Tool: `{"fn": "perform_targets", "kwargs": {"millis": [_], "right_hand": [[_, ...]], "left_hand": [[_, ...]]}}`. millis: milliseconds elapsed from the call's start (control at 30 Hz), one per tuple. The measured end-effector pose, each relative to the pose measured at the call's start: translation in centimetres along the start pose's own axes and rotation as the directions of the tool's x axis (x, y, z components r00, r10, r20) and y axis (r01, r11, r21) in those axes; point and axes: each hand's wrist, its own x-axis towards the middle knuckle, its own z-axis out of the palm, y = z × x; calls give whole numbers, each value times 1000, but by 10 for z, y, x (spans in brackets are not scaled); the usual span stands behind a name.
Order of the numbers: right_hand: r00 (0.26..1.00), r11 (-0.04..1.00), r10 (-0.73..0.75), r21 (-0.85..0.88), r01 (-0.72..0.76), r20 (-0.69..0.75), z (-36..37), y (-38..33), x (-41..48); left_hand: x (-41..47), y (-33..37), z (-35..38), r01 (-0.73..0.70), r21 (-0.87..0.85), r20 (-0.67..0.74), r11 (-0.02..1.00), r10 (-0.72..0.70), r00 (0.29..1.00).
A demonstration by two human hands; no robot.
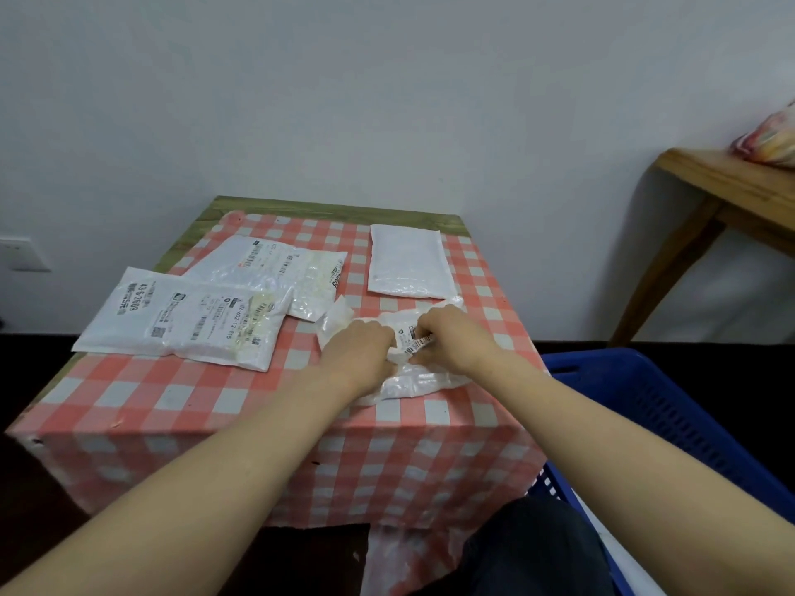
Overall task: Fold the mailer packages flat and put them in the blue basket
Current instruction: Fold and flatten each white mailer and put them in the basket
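Both hands covered the middle of the crumpled mailer (423, 380), so its fold could not be made out. The basket (671, 406) ran off the right edge. Print on the labelled mailers (185, 320) was too small to read. The bundle (770, 139) on the side table was cut off.

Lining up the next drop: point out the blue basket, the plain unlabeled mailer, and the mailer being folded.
blue basket (671, 406): head view, far rim wall.
plain unlabeled mailer (406, 262): head view, its centre.
mailer being folded (426, 380): head view, near edge below the hands.
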Motion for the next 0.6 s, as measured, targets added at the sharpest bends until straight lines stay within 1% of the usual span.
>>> {"fn": "perform_targets", "kwargs": {"millis": [67, 100, 133, 200, 233, 267, 300, 367, 400, 433, 500, 533, 567, 600], "right_hand": [[1000, 1000, -7, -17, 7, -2, -1, 0, -8], [1000, 1000, -12, 2, 12, -4, -3, 2, -11], [1000, 999, -10, 49, 10, -11, -8, 5, -14], [998, 965, 46, 259, -34, -42, -21, 8, -18], [994, 935, 87, 350, -60, -63, -25, 10, -18], [993, 932, 99, 355, -70, -64, -27, 11, -15], [996, 961, 78, 269, -66, -37, -27, 12, -12], [995, 999, 27, 31, -30, 92, -18, 11, -3], [990, 999, 23, -46, -17, 136, -13, 8, 1], [988, 997, 32, -76, -20, 154, -6, 6, 5], [993, 998, 41, -62, -34, 106, -1, 1, 11], [997, 998, 35, -52, -32, 67, -1, -1, 11], [999, 999, 31, -36, -30, 35, -2, -3, 12], [1000, 1000, 29, -9, -29, 9, -4, -3, 12]], "left_hand": [[-3, 3, -1, -4, -32, -2, 999, 3, 1000], [-4, 2, -3, -3, -88, -13, 996, 2, 1000], [-6, 1, -7, -3, -156, -32, 988, -2, 999], [-8, -1, -16, 3, -268, -104, 963, -32, 994], [-8, -2, -19, 11, -285, -130, 959, -50, 990], [-6, -4, -21, 21, -269, -122, 963, -56, 991], [-5, -5, -20, 25, -218, -66, 976, -41, 997], [-2, -5, -14, -6, -66, 105, 998, 13, 994], [-1, -4, -11, -38, -1, 165, 999, 38, 986], [1, -5, -9, -60, 41, 197, 997, 51, 979], [2, -6, -9, -69, 44, 195, 997, 60, 979], [1, -6, -9, -49, 1, 165, 999, 48, 985], [-1, -6, -12, -11, -68, 106, 998, 18, 994], [-2, -8, -15, 13, -139, 6, 990, -12, 1000]]}}
